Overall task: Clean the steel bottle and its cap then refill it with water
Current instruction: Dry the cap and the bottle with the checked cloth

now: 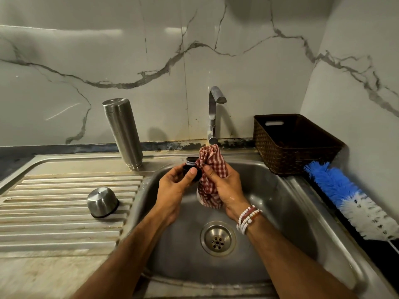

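Note:
The steel bottle stands upside down on the back edge of the drainboard, left of the tap. A steel cup-shaped cap lies mouth down on the ribbed drainboard. Over the sink basin my left hand grips a small black inner cap. My right hand grips a red-and-white checked cloth bunched against that black cap. Part of the black cap is hidden by my fingers and the cloth.
The steel sink has a drain at its middle, and a tap stands behind it with no water running. A brown woven basket sits at the back right. A blue-and-white bottle brush lies along the right counter.

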